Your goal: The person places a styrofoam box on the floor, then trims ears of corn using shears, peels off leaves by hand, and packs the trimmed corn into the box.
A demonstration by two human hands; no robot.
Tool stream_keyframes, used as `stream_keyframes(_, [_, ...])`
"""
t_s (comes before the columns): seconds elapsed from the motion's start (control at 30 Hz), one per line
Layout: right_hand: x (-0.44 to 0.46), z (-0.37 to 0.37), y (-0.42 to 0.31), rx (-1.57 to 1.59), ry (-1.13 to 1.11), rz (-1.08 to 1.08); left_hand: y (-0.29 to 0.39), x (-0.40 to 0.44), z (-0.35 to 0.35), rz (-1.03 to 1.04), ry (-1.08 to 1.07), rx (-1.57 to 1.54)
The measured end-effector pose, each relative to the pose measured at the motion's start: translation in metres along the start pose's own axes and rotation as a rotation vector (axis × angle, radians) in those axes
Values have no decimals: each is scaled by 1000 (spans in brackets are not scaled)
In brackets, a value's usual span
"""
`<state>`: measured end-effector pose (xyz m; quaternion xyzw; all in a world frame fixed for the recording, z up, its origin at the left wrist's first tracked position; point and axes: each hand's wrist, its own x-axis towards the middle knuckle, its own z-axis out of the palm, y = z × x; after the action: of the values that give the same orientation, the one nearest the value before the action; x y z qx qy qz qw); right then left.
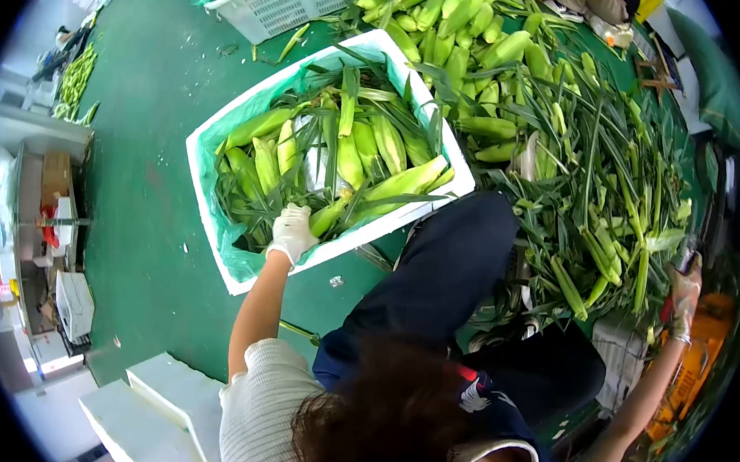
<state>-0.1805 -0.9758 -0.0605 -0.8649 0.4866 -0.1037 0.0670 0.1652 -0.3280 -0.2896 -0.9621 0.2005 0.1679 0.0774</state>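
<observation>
My left hand [292,231], in a white glove, reaches over the near wall of a white foam box [208,208]. Its fingers are curled at the end of a green ear of corn [328,218]; the fingertips are partly hidden. Inside the box, lined with a green plastic bag [241,261], lie several husked ears [349,158], long leaves and a clear bottle-like pack [316,167]. Far to the right, my right hand [685,294], in a stained glove, is closed round a small dark item with a bit of red, too blurred to name.
A large heap of corn [462,33] and cut leaves [593,185] spreads right of the box. A white crate [290,10] stands behind it. An orange crate [692,369] is below my right hand. White foam boxes [151,417] and a shelf [39,236] are at left.
</observation>
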Motion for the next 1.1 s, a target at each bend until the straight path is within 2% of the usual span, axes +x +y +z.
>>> stream_keyframes(0.03, [-6, 14, 6, 16, -11, -57, 0, 2, -2, 92, 30, 2])
stream_keyframes(0.1, [-25, 45, 13, 184, 32, -81, -9, -4, -28, 90, 156, -362])
stream_keyframes(0.13, [-34, 49, 5, 113, 26, -56, -12, 1, -44, 11, 252, -483])
stream_keyframes(0.17, [-44, 52, -8, 42, 13, -30, 3, -3, -97, -103, 322, -570])
stream_keyframes(0.2, [-57, 43, -32, 146, -115, 31, -9, 12, -107, 9, 438, -899])
stream_keyframes(0.23, [-56, 62, -17, 269, -114, -12, -2, 21, -143, 86, 434, -1116])
stream_keyframes(0.27, [-63, 55, -35, 297, -157, -33, 6, 30, -184, 118, 351, -1166])
stream_keyframes(0.3, [-73, 47, -60, 325, -193, -48, 36, 27, -224, 195, 499, -1409])
stream_keyframes(0.37, [-82, 60, -69, 285, -168, -66, 51, 70, -271, 399, 324, -1697])
stream_keyframes(0.43, [-101, 42, -113, 257, -222, -110, 101, 93, -312, 615, 208, -1681])
stream_keyframes(0.47, [-113, 49, -121, 263, -233, -50, 134, 104, -323, 563, 257, -1580])
stream_keyframes(0.5, [-116, 49, -128, 322, -318, -92, 176, 114, -330, 501, 342, -1557])
stream_keyframes(0.53, [-119, 48, -136, 382, -407, -128, 217, 118, -335, 480, 323, -1577])
stream_keyframes(0.57, [-119, 71, -132, 442, -405, -219, 255, 118, -337, 457, 310, -1601])
stream_keyframes(0.63, [-125, 113, -129, 507, -399, -124, 321, 121, -327, 417, 210, -1699])
stream_keyframes(0.7, [-118, 111, -127, 763, -523, 6, 375, 113, -308, 457, 89, -1906])
stream_keyframes(0.73, [-114, 105, -125, 737, -555, 99, 395, 111, -297, 434, 33, -1936])
stream_keyframes(0.77, [-108, 108, -117, 797, -578, 149, 414, 106, -290, 406, -19, -1969])
stream_keyframes(0.83, [-99, 167, -100, 814, -303, 219, 438, 101, -273, 376, -97, -1978])
stream_keyframes(0.87, [-92, 139, -92, 1029, -443, 200, 446, 100, -265, 357, -121, -1951])
stream_keyframes(0.9, [-92, 125, -93, 1083, -287, 214, 451, 99, -257, 336, -138, -1923])
stream_keyframes(0.93, [-83, 133, -84, 1163, -367, 195, 455, 96, -250, 335, -153, -1912])
stream_keyframes(0.97, [-73, 138, -77, 1244, -445, 174, 458, 93, -244, 421, -174, -1894])
stream_keyframes(1.0, [-69, 144, -73, 1440, -425, 108, 460, 91, -239, 505, -196, -1876])
stream_keyframes(1.03, [-68, 130, -72, 1329, -324, 69, 461, 90, -234, 503, -209, -1869])
stream_keyframes(1.1, [-57, 127, -67, 1416, -360, 46, 462, 92, -230, 608, -237, -1824])
